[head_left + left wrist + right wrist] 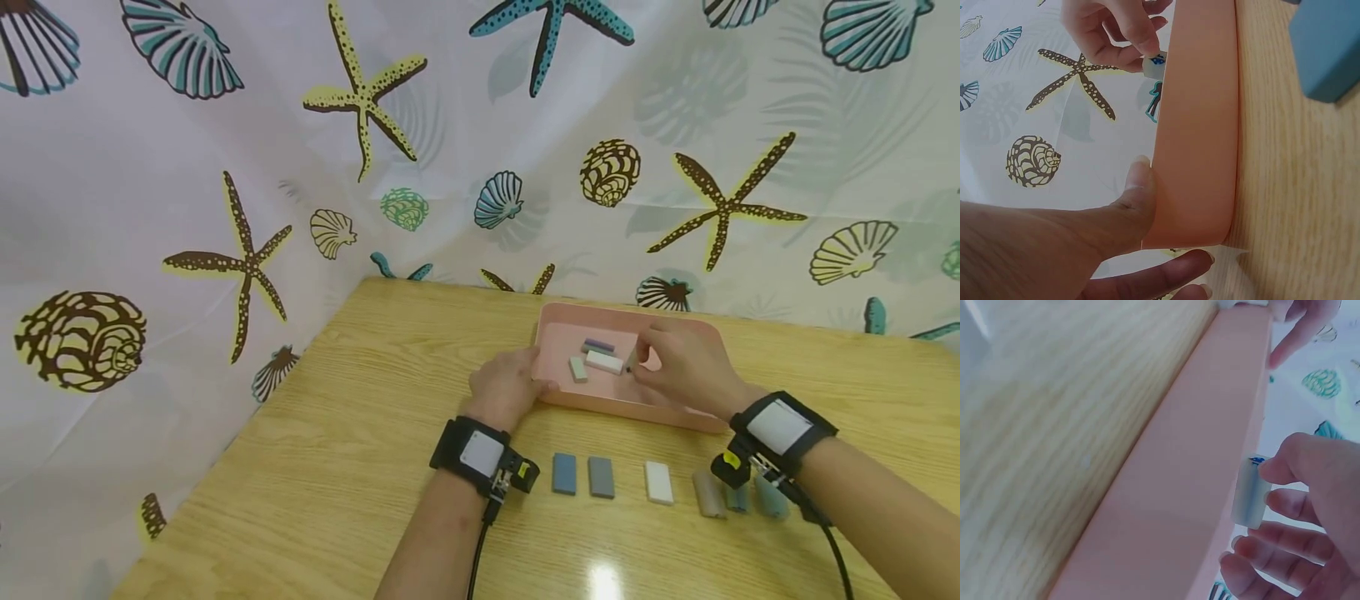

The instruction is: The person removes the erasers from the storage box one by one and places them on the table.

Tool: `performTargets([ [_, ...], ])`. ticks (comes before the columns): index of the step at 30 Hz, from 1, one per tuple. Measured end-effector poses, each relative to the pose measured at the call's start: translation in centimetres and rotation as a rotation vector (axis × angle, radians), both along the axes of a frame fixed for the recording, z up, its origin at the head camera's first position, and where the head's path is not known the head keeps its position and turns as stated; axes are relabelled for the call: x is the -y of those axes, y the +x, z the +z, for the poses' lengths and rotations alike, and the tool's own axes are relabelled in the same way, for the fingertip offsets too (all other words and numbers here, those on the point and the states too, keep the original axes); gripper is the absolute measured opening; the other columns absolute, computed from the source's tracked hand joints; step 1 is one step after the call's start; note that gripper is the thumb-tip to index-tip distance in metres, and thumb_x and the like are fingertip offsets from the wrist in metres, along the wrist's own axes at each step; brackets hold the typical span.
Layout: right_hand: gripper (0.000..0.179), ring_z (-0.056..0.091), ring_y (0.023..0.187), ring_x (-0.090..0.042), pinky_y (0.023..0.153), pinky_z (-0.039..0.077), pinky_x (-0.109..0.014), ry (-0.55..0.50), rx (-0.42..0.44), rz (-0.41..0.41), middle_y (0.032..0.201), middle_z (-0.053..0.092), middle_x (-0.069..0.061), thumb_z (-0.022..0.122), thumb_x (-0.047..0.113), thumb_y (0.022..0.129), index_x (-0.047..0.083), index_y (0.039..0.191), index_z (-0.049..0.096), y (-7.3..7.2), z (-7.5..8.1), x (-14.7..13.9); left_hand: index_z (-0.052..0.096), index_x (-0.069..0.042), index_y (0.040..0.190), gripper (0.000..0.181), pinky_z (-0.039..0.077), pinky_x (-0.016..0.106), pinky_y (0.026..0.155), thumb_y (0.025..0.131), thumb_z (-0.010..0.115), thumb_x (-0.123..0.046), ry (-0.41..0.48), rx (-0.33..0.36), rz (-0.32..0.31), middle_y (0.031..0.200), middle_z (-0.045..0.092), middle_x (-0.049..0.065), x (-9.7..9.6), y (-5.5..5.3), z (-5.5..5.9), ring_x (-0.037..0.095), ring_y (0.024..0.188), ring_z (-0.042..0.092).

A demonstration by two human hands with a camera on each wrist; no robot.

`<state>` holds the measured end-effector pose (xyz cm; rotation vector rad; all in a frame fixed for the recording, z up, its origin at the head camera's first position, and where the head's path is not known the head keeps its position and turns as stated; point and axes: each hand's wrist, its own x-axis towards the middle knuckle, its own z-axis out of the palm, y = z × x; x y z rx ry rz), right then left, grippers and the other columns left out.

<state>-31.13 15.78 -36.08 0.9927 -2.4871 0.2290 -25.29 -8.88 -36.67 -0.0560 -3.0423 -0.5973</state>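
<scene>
A shallow pink tray (555, 333) stands near the back of the wooden table. My left hand (504, 390) grips its front left corner, thumb (1138, 187) at the rim and fingers around the end. Over the tray's right half, my right hand (690, 367) pinches a small pale block (1250, 494) with a blue mark between thumb and fingers. Inside the tray lie a white block (604, 361), a pale green block (577, 369) and a purple-and-grey piece (598, 345). What the blocks are for sure, I cannot tell.
In front of the tray, a blue block (564, 473), a grey block (601, 477) and a white block (659, 482) lie in a row. A beige piece (708, 493) and two teal pieces (771, 497) lie by my right wrist. A patterned curtain (450, 150) hangs behind the table.
</scene>
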Motion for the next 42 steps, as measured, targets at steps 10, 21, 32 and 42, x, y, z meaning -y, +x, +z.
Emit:
performTargets([
  [10, 0.016, 0.038, 0.056, -0.007, 0.049, 0.034, -0.025, -0.07, 0.041, 0.115, 0.074, 0.046, 0.007, 0.068, 0.017, 0.072, 0.017, 0.076, 0.053, 2.8, 1.0, 1.1, 0.048, -0.023, 0.132, 0.059, 0.047, 0.047, 0.077, 0.08, 0.064, -0.046, 0.006, 0.003, 0.002, 0.124, 0.058, 0.003, 0.3, 0.0, -0.1, 0.022, 0.104, 0.055],
  [21, 0.017, 0.038, 0.057, -0.007, 0.049, 0.035, -0.023, -0.077, 0.227, 0.158, 0.077, 0.044, 0.009, 0.067, 0.019, 0.077, 0.02, 0.083, 0.051, 6.1, 1.3, 3.0, 0.051, -0.022, 0.128, 0.056, 0.047, 0.047, 0.075, 0.08, 0.065, -0.045, 0.008, 0.005, 0.012, 0.121, 0.06, 0.003, 0.3, 0.1, 0.1, 0.022, 0.102, 0.056],
  [32, 0.024, 0.041, 0.059, -0.004, 0.048, 0.035, -0.021, -0.073, 0.326, 0.241, 0.074, 0.043, 0.011, 0.072, 0.025, 0.075, 0.025, 0.086, 0.051, 9.2, 0.4, 4.7, 0.048, -0.023, 0.131, 0.06, 0.048, 0.046, 0.074, 0.079, 0.066, -0.047, -0.054, 0.011, 0.009, 0.122, 0.059, 0.002, 0.1, -0.1, -0.1, 0.022, 0.1, 0.057],
  [42, 0.027, 0.045, 0.062, -0.004, 0.054, 0.039, -0.019, -0.052, 0.457, 0.355, 0.083, 0.051, 0.009, 0.07, 0.022, 0.076, 0.024, 0.097, 0.053, 12.0, -0.3, 5.9, 0.046, -0.023, 0.133, 0.059, 0.047, 0.047, 0.077, 0.081, 0.063, -0.047, -0.026, 0.022, -0.001, 0.124, 0.058, 0.002, -0.1, -0.2, -0.1, 0.02, 0.103, 0.055],
])
